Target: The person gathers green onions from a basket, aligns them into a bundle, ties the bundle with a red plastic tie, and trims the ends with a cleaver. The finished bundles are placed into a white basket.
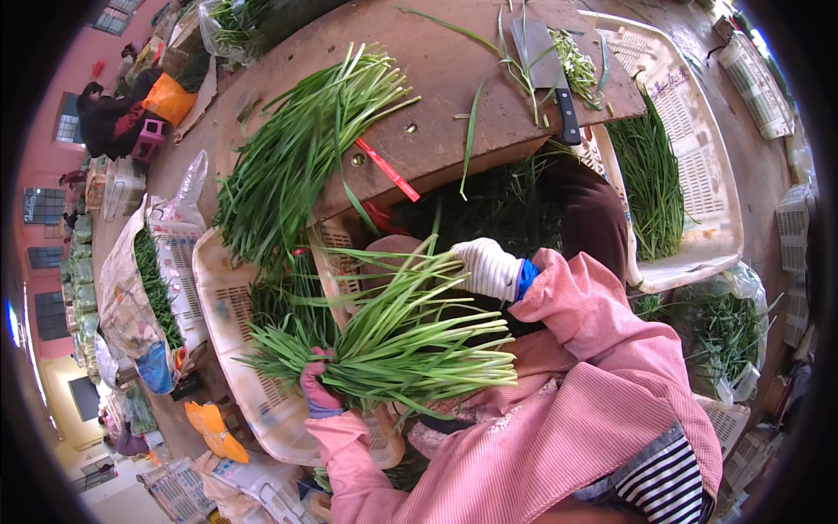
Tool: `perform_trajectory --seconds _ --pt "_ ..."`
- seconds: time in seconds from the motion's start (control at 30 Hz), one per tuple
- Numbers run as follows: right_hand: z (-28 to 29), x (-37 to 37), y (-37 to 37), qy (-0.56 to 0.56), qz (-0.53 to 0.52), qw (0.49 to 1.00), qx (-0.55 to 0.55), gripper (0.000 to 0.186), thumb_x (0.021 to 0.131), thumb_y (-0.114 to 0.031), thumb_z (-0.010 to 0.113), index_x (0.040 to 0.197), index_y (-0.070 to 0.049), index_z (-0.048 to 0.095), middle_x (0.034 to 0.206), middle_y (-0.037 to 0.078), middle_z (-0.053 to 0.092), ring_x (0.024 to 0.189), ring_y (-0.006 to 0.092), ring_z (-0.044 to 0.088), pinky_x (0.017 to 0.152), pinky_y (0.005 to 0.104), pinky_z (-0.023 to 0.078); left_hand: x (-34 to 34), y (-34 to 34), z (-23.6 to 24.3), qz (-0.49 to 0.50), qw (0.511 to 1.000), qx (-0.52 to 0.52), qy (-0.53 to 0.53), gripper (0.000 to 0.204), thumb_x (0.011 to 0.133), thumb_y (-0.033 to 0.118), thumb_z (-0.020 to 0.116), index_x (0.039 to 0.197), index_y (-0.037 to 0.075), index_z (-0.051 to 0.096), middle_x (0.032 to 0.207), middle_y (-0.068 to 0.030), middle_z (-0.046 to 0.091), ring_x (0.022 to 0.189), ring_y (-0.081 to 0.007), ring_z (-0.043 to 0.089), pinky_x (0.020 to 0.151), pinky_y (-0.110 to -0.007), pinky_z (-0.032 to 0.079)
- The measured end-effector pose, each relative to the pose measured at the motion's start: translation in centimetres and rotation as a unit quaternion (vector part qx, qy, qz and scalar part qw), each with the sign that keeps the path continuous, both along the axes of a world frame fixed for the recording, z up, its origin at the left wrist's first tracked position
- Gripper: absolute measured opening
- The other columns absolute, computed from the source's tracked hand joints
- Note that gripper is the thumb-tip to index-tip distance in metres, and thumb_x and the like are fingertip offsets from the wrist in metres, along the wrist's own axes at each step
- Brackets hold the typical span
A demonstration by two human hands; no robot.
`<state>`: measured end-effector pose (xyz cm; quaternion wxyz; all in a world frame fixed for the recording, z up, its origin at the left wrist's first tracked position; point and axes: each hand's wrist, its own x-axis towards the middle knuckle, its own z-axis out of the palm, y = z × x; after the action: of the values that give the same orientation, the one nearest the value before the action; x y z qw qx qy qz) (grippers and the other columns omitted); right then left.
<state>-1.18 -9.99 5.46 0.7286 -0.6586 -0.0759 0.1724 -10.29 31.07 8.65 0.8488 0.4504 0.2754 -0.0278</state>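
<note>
Head view: left hand (pixel 319 391) fingers clench the chive bunch (pixel 393 341); right hand (pixel 487 267) fingers seemingly curl on its leaves.

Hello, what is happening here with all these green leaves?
A person in pink sleeves is handling a bunch of long green chives. The left hand, in a purple glove, grips the bunch at its lower end, and the right hand, in a white glove, rests on the leaves higher up. A bigger pile of chives lies on a brown wooden board, where a cleaver also lies. White plastic crates around hold more greens.
</note>
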Motion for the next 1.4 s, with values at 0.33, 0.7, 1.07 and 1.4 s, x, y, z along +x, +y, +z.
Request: perform_trajectory --seconds 0.33,0.7,1.07,1.4 --pt "5.8 -0.6 -6.1 -0.110 0.042 0.888 -0.445 0.057 0.081 -0.032 0.073 0.132 -0.010 0.058 0.081 0.016 0.069 0.077 0.0362 0.069 0.068 0.0424 0.055 1.0 -0.2 0.5 -0.073 0.992 -0.095 -0.028 0.023 0.074 0.003 0.061 0.096 0.004 0.062 0.110 -0.0045 0.058 0.100 -0.0273 0.053 0.091 -0.041 0.050" --pt "5.5 -0.2 -6.9 -0.058 0.110 0.847 -0.517 0.021 0.082 -0.023 0.071 0.094 -0.007 0.074 0.079 0.016 0.070 0.077 0.0334 0.070 0.071 0.0374 0.056 1.4 -0.4 2.8 -0.073 0.994 -0.067 -0.051 0.022 0.076 0.003 0.062 0.097 0.005 0.064 0.110 -0.0041 0.061 0.102 -0.0265 0.057 0.091 -0.041 0.052" --pt "12.4 1.7 -2.6 -0.100 0.257 0.860 -0.430 0.089 0.064 -0.056 0.083 0.131 -0.002 0.058 0.085 0.021 0.071 0.082 0.0376 0.071 0.073 0.0440 0.056 4.2 -1.8 6.8 -0.191 0.977 -0.041 -0.088 0.034 0.075 0.013 0.064 0.106 0.002 0.059 0.102 -0.0146 0.059 0.096 -0.0264 0.057 0.093 -0.039 0.048" --pt "9.3 -2.9 -2.9 -0.067 0.125 0.923 -0.357 0.033 0.080 -0.022 0.064 0.109 -0.008 0.071 0.085 0.021 0.070 0.080 0.0390 0.069 0.075 0.0451 0.056 3.1 -3.4 8.4 -0.192 0.976 -0.043 -0.093 0.026 0.085 0.013 0.065 0.110 0.011 0.061 0.124 -0.0200 0.059 0.109 -0.0333 0.061 0.098 -0.049 0.051"
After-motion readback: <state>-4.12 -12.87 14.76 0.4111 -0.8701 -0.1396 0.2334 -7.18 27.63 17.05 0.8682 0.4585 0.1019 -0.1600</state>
